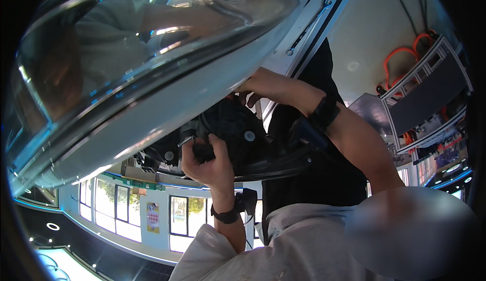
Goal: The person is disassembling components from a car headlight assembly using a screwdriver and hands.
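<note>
Panel (167, 101), white and curved, slants above the person's two hands; a black part (228, 121) with a round grey stud (249, 136) sits just past the panel's lower edge. The left hand (210, 167) is at the black part's near side; its thumb and another finger are bent, with a small shiny metal bit (186, 141) close by; one cannot tell if they pinch anything. The right hand (258, 86) reaches to the panel's lower edge, at the black part's far side; its fingers curl down with hidden tips, so one cannot tell what they hold. The black part looks hard and stiff, maybe a bit slippery; its weight is hard to guess; its edges seem best to hold; the shiny panel could scratch. A spanner (308, 27) lies along a white ledge (283, 61).
</note>
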{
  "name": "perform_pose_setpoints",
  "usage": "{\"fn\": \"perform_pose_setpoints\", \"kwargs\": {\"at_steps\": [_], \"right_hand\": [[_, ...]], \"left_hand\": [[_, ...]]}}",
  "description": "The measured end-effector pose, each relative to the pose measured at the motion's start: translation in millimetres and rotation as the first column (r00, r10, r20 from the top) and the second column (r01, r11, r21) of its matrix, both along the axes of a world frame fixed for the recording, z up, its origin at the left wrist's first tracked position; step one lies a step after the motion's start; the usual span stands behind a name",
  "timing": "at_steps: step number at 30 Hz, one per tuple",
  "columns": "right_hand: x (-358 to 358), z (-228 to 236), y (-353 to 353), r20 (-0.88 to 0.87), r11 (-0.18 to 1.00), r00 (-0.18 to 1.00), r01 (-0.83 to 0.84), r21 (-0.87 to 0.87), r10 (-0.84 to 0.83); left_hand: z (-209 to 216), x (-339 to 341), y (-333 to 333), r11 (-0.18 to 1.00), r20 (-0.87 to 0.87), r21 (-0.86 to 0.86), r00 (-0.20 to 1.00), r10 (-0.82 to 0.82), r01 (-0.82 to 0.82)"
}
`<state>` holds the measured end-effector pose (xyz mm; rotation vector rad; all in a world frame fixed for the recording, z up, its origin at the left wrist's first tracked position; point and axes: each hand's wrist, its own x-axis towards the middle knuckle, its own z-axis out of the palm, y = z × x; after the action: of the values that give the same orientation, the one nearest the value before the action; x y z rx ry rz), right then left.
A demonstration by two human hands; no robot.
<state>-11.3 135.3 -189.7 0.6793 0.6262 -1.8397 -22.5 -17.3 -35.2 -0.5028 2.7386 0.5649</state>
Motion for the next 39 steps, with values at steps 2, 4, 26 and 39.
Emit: {"fn": "perform_pose_setpoints", "kwargs": {"at_steps": [2,4,26,39], "right_hand": [[-2.5,-4.5,2.5,0.080,0.997,0.997,-0.005,-0.076,0.011],[-7.5,-9.2,1.5,0.094,0.996,0.995,-0.017,-0.093,0.026],[25.7,51.5,-1.9,-0.185,0.959,0.970,0.194,0.206,-0.156],[29.2,51.4,-14.1,-0.005,0.961,0.974,0.226,0.156,-0.228]], "left_hand": [[0.6,0.2,-1.0,1.000,-0.031,0.016,0.999,-0.013,0.013],[1.8,-0.4,-0.5,0.999,0.009,-0.016,1.000,-0.027,0.028],[-30.1,-78.2,-94.4,0.892,0.554,0.450,0.773,-0.310,0.036],[-63.7,-127.6,-27.8,0.752,0.677,0.591,0.328,-0.659,0.292]]}}
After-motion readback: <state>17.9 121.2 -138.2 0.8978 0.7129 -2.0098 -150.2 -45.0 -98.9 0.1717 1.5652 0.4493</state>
